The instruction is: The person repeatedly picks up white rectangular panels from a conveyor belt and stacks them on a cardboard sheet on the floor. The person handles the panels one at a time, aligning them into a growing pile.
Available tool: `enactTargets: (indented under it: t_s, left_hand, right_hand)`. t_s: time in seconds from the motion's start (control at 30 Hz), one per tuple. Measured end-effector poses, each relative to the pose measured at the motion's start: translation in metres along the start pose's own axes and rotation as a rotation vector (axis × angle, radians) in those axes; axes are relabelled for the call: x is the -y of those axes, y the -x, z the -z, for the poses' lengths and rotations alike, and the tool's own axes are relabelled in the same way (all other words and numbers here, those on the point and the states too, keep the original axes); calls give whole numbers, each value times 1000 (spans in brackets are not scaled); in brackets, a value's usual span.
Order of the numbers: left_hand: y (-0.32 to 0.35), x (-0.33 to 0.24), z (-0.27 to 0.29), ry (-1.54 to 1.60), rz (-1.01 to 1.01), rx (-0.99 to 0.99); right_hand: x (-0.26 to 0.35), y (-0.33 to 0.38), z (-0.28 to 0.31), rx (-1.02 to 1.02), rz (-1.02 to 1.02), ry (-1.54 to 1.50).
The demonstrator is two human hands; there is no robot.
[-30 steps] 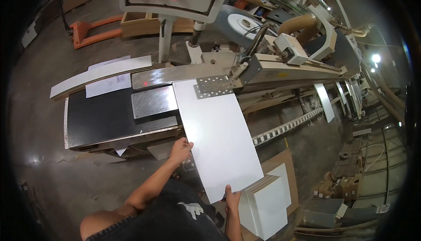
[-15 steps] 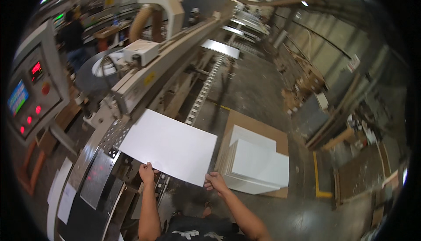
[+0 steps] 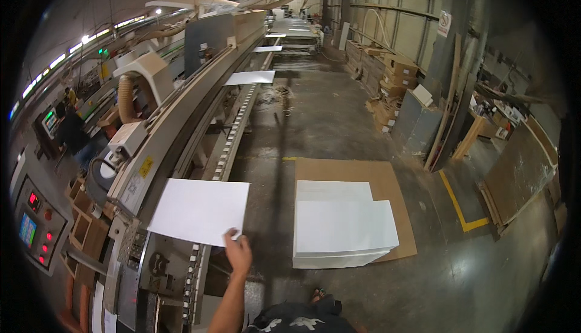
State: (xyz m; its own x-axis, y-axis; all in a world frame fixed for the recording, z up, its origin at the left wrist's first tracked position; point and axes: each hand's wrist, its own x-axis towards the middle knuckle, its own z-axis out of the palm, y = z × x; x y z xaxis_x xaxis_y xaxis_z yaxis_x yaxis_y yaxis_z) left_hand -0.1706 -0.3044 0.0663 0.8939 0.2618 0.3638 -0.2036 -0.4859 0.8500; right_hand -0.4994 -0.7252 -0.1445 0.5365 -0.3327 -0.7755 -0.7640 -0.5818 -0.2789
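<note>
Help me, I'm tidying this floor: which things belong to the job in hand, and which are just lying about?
Belong to the job:
white board, left hand at its corner
long machine
control panel
stack of white boards, probably

Seemingly lying about:
brown boxes along the wall
leaning brown panel, far right

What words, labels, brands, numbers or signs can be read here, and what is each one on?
None can be read clearly.
Red digital display on the control panel: too blurred.
Bluish screen below it: too small.
Yellow label on the machine's long beam: too small.
Red-and-white sign on the pillar: too small.
White board at the left hand: no writing visible.
</note>
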Motion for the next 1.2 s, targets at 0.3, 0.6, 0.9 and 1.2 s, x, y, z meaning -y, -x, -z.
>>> enactTargets:
  t_s: [0.3,0.6,0.9,1.2]
  left_hand:
    - [61,115,-259,75,863,444]
    - [125,112,-323,-287,600,595]
    - [178,85,-294,-200,929,462]
    - [171,159,-197,-220,540,723]
  right_hand:
    - [-113,13,13,-102,-280,-222]
    - [-151,43,-6,-247,-423,-756]
    - [-179,58,-16,-104,-336,-732]
    - [-100,-34,165,-480,-306,-928]
